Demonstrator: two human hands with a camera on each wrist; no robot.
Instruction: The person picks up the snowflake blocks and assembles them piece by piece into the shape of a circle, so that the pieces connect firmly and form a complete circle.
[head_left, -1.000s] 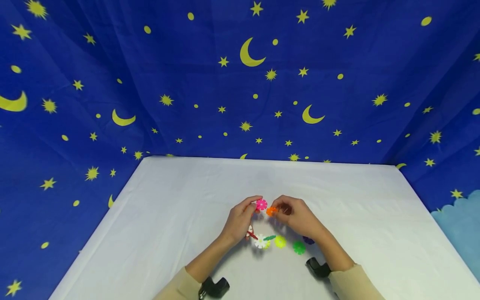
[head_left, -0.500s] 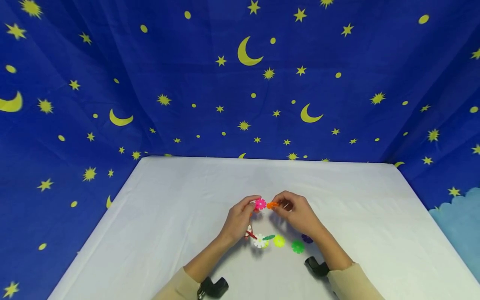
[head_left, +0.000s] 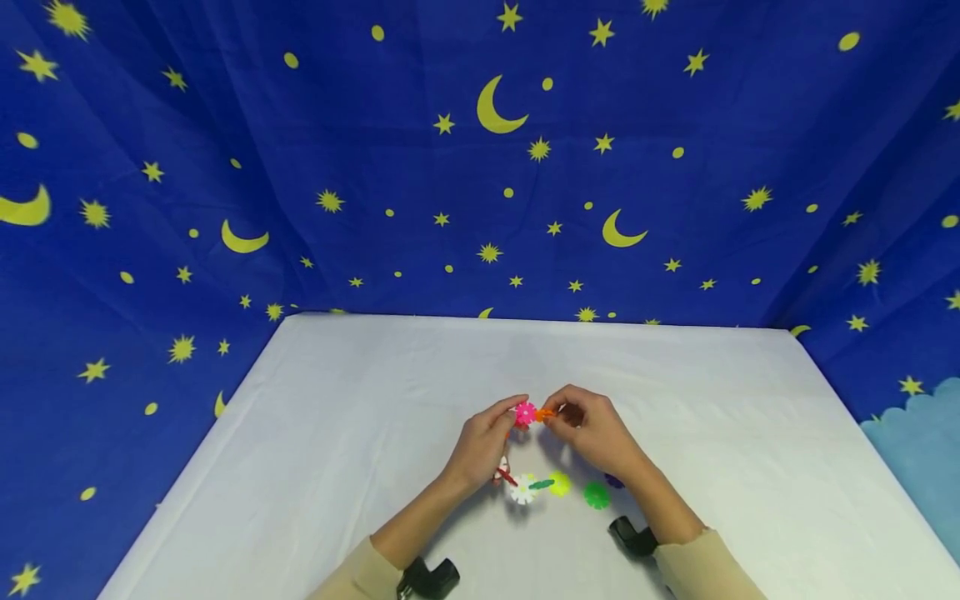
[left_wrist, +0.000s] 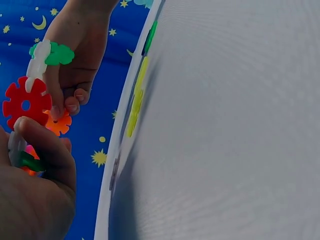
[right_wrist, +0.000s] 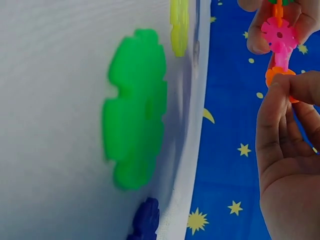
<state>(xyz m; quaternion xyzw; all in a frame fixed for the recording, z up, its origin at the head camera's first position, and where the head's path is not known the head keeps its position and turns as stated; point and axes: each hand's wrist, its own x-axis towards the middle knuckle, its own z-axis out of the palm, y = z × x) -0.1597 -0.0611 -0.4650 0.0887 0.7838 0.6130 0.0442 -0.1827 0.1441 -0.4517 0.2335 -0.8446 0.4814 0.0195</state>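
Note:
My left hand (head_left: 480, 446) grips a chain of notched plastic snowflake discs near its pink disc (head_left: 525, 412). Thumb and index finger of my right hand (head_left: 596, 429) pinch an orange disc (right_wrist: 275, 76), turned edge-on and meeting the pink one's rim. In the left wrist view, a red disc (left_wrist: 27, 104) sits by the left thumb, joined to a white disc (left_wrist: 37, 65) and a green disc (left_wrist: 61, 54) at the chain's far end. That end hangs below the left hand in the head view. Left fingers partly hide the chain's middle.
On the white-covered table (head_left: 360, 400) lie a yellow disc (head_left: 559, 483), a green disc (head_left: 597, 496) and a dark purple disc (right_wrist: 146, 220). Black wrist-worn devices (head_left: 432, 577) sit below both forearms. A blue star-and-moon cloth (head_left: 375, 150) surrounds the table's back and sides.
The orange disc has turned from face-on to edge-on, and the gap to the pink disc has closed. The chain's white and green end has shifted slightly nearer the person.

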